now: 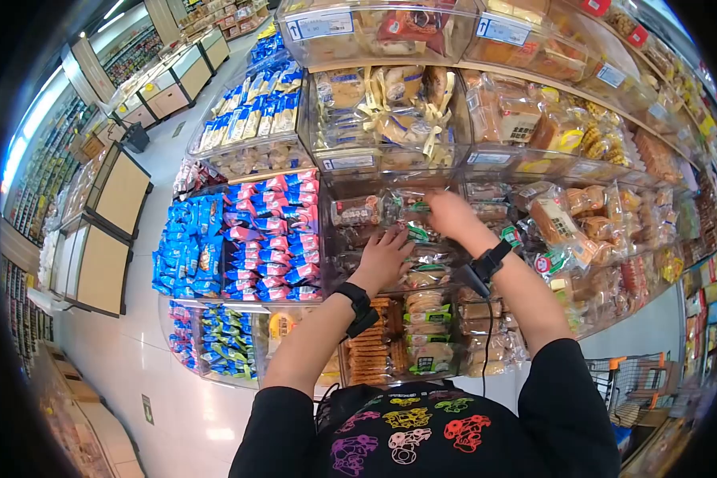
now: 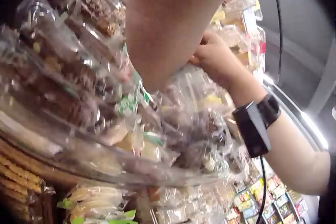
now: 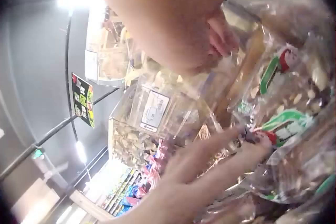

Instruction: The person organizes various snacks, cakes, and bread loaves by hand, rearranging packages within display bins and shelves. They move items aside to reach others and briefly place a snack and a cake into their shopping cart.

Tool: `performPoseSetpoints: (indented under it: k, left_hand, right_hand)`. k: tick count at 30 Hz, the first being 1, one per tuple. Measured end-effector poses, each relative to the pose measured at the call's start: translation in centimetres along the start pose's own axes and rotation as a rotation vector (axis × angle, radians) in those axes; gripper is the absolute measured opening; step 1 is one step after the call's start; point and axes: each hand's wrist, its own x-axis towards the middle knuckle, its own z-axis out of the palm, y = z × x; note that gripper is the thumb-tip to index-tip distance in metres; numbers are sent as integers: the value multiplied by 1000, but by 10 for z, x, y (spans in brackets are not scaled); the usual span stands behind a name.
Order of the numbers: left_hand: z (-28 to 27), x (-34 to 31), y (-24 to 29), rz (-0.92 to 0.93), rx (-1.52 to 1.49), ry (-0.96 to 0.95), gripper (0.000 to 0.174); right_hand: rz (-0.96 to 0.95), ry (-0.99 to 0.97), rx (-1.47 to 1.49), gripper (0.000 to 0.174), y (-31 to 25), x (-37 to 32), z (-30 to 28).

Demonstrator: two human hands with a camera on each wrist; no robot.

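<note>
Over the middle bin of bagged bread, my right hand [image 1: 452, 217] has its fingers curled at the edge of a clear-wrapped bread package [image 1: 406, 201]. The right wrist view shows those curled fingertips [image 3: 223, 37] against clear plastic, partly hidden by the hand itself. My left hand [image 1: 385, 259] lies just nearer to me, its fingers spread and fairly straight. Its fingertips touch a bread package with a green and white label [image 3: 289, 127]. Another green-labelled bag [image 3: 275, 69] lies beyond it.
Left of the bin sit blue packets [image 1: 190, 243] and pink-and-blue packets [image 1: 271, 235]. Clear plastic bins [image 1: 386, 159] rise behind, with price tags. Bagged loaves [image 1: 558, 219] fill the right side. Below are green-labelled packs [image 1: 429, 327]. A shopping cart [image 1: 633, 382] stands at the lower right.
</note>
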Motion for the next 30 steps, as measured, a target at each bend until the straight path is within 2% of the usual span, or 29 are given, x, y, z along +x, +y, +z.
performPoseSetpoints:
  k: [1, 3, 4, 9, 11, 15, 17, 18, 19, 21, 23, 25, 26, 30]
  left_hand:
    - [8, 0, 0, -55, 38, -26, 43]
    - [16, -1, -1, -81, 50, -22, 43]
    - [14, -3, -2, -77, 47, -3, 43]
    - [4, -10, -4, -86, -15, 4, 42]
    - [1, -9, 0, -103, 6, -22, 44]
    - [0, -6, 5, -118, -24, 25, 43]
    - [-1, -2, 11, -210, -68, 107, 37]
    - [9, -2, 12, -211, -97, 203, 29]
    - [5, -2, 14, -201, -104, 199, 29]
    - [-1, -6, 17, -188, -255, 208, 25]
    - [-4, -12, 18, -123, -300, 253, 22]
    - [-20, -19, 20, -56, -204, 65, 21]
    - [-11, -20, 19, -53, -121, 56, 17]
    - [2, -15, 20, -40, -57, 8, 11]
  right_hand:
    - [3, 1, -10, 35, -1, -2, 3]
    - [-10, -166, -56, 46, -10, -7, 17]
    - [-1, -135, -125, 54, -12, -3, 31]
    - [4, -97, -183, 62, -10, 12, 43]
    - [-34, -198, -200, 59, -11, 16, 40]
    - [-54, -213, -236, 48, -3, 13, 44]
    - [-269, 300, -353, 32, 7, 1, 54]
    - [-239, 365, -297, 28, 0, -9, 49]
    - [-226, 361, -298, 28, -4, -21, 39]
    - [-127, 202, -176, 29, -12, -46, 21]
    - [-109, 241, -197, 30, -14, -75, 19]
    - [-145, 19, -206, 19, -17, -98, 22]
    - [-203, 55, -240, 12, -15, -105, 33]
    - [-184, 161, -367, 9, -15, -106, 66]
